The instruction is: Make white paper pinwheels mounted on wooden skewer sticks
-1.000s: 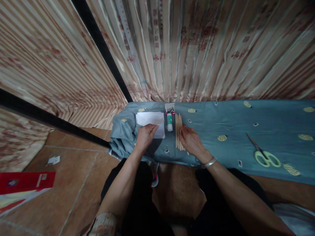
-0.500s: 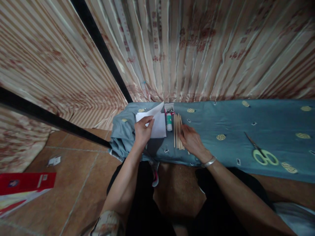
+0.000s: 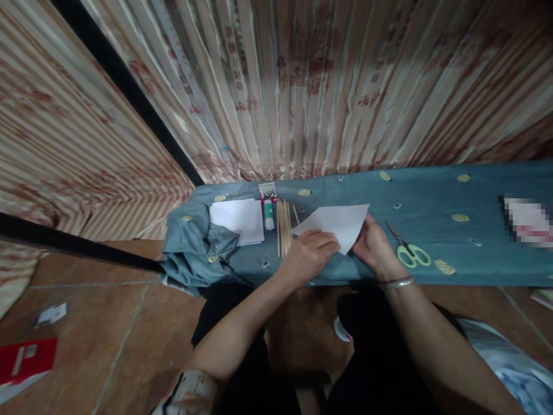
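Observation:
A white sheet of paper point(image 3: 334, 222) is held up between both hands over the cloth-covered surface. My left hand point(image 3: 310, 253) closes on its lower left edge, fingers lying across the paper. At the right edge, my right hand point(image 3: 375, 245) grips the sheet, its fingertips partly hidden behind it. Left of my hands lie several thin wooden sticks point(image 3: 284, 225), with one stick point(image 3: 296, 214) apart from the bundle. Beside them is a glue stick point(image 3: 269, 216) with a green label. A stack of white paper point(image 3: 237, 219) rests farther left, a fold of cloth over its lower corner.
Green-handled scissors point(image 3: 410, 251) lie right of my right hand. A small open box point(image 3: 268, 191) with shiny bits stands behind the glue stick. The teal cloth point(image 3: 432, 213) covers a long, low surface before a striped curtain point(image 3: 302, 115). A dark pole point(image 3: 129, 92) slants at left.
My left hand has carried a sheet from the stack rightward past the sticks. My right hand has left the sticks and now holds the sheet too. The view has shifted right.

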A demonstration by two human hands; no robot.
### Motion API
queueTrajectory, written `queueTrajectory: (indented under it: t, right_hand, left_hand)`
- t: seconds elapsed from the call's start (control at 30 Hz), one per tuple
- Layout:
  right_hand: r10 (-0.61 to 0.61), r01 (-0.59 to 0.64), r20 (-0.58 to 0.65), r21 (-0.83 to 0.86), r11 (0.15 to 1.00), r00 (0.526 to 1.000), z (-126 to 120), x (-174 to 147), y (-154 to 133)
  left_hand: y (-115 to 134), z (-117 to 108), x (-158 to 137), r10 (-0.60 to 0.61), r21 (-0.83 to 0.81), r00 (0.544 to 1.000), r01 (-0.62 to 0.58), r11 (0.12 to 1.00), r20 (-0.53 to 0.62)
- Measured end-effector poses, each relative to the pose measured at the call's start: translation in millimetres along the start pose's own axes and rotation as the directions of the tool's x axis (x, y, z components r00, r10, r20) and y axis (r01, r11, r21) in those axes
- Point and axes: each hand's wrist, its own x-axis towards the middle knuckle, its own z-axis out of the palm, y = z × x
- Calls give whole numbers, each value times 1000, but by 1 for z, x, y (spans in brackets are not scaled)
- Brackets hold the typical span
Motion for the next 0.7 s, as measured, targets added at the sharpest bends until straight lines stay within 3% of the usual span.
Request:
queueTrajectory:
  t: [0.2, 0.33, 0.43, 0.6, 0.7]
  right_hand:
    - [15, -12, -96, 36, 999, 995, -26, 0, -21]
    - [-23, -9, -255, -122, 992, 967, -47, 6, -15]
    - [-73, -8, -263, -295, 956, 962, -57, 9, -9]
    - [-95, -30, -174, -604, 797, 980, -66, 10, -5]
    - [-250, 75, -82, -826, 558, 965, -69, 2, -9]
  left_hand:
    - [-2, 34, 8, 1, 38, 986, -7, 999, 165]
    - [-5, 41, 9, -48, 51, 959, 35, 998, 281]
    - [-9, 42, 6, -95, 76, 934, 74, 994, 343]
    - [-24, 42, 0, -199, 166, 895, 143, 976, 399]
    - [-30, 41, -1, -201, 180, 884, 136, 974, 421]
